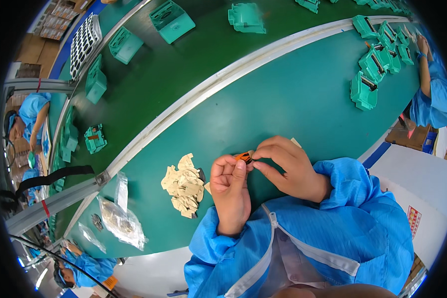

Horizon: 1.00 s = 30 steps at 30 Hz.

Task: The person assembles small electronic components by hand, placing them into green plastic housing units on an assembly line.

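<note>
A small orange and black part (244, 158) is held up in front of me, over the near side of the green table. My left hand (230, 193) is closed on it, the thumb pressed against its lower side. From the right, the thumb and forefinger of my right hand (294, 171) pinch at its right end. The fingertips hide much of the part, so I cannot make out its exact kind. Left of my hands lies a heap of flat cream-coloured pieces (182, 185), with a few dark bits at its edge. Another cream piece (296, 142) shows behind my right hand.
Clear plastic bags (120, 221) of small parts lie at the table's left. A white rail (208, 87) divides the table from a darker green belt carrying green plastic housings (171, 22). More green housings (374, 64) stand far right, near a co-worker's arm (425, 74).
</note>
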{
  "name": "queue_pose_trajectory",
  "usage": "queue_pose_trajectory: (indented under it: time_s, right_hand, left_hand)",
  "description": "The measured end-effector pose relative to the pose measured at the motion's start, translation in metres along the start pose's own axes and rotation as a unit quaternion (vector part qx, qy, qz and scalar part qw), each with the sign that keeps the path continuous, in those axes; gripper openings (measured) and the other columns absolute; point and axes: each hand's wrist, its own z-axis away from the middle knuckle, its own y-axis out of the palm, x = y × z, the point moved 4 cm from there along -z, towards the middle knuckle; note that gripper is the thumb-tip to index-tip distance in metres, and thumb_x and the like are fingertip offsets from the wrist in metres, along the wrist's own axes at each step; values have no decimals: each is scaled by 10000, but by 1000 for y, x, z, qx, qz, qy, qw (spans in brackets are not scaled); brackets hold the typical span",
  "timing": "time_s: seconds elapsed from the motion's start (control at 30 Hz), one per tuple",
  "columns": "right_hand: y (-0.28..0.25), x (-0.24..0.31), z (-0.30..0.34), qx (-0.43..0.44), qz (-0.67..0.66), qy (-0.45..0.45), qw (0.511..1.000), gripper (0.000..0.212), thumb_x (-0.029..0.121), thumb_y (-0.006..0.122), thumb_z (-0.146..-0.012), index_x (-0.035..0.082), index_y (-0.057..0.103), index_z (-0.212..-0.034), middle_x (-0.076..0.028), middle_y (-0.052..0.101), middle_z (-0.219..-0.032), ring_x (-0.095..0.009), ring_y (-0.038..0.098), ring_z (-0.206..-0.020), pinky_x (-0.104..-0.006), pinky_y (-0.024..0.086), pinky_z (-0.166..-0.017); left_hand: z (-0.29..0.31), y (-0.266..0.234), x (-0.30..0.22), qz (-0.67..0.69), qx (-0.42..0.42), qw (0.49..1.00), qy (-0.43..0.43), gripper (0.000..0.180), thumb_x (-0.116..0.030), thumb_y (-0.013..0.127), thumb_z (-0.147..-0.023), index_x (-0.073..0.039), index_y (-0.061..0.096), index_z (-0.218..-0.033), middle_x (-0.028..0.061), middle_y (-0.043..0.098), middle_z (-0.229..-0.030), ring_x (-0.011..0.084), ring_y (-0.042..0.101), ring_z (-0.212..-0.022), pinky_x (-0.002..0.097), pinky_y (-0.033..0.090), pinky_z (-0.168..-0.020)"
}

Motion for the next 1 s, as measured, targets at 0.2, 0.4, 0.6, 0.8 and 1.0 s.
queue_pose_trajectory:
  time_s: [0.2,0.4,0.6,0.8,1.0]
  right_hand:
    - [1,-4,0,-22,47,-19,999,193,67,702,-816,61,649,-1001,-94,629,-1001,-290,628,-885,-388,491,-745]
    - [0,-2,-2,-38,96,-45,994,216,31,748,-765,36,657,-961,-95,669,-953,-272,651,-827,-360,507,-706]
    - [-4,-7,-6,-16,18,11,1000,165,59,721,-763,66,624,-896,-62,644,-845,-220,644,-700,-341,495,-626]
    - [-7,-16,-3,4,-99,101,990,151,17,699,-761,55,617,-882,-54,647,-838,-164,637,-691,-293,477,-620]
    - [-26,-29,-2,-13,-93,130,987,198,-10,676,-736,54,606,-910,-72,607,-853,-194,589,-720,-308,463,-647]
  left_hand:
    - [3,0,4,-21,-14,1000,13,96,-13,577,-976,-13,560,-1071,121,678,-1060,163,651,-962,295,510,-913]
    - [6,0,5,-110,-37,992,43,110,-12,600,-966,-7,559,-1067,128,676,-1074,139,646,-971,268,502,-895]
    - [9,5,3,-189,-21,975,113,139,34,607,-947,-3,544,-1065,126,664,-1065,107,631,-961,194,488,-795]
    - [10,4,4,-184,-16,979,90,104,22,595,-952,11,540,-1039,142,666,-1047,186,655,-973,289,506,-892]
    - [16,1,-1,-203,-25,975,92,111,27,590,-951,3,535,-1044,156,669,-1061,207,660,-984,307,508,-888]
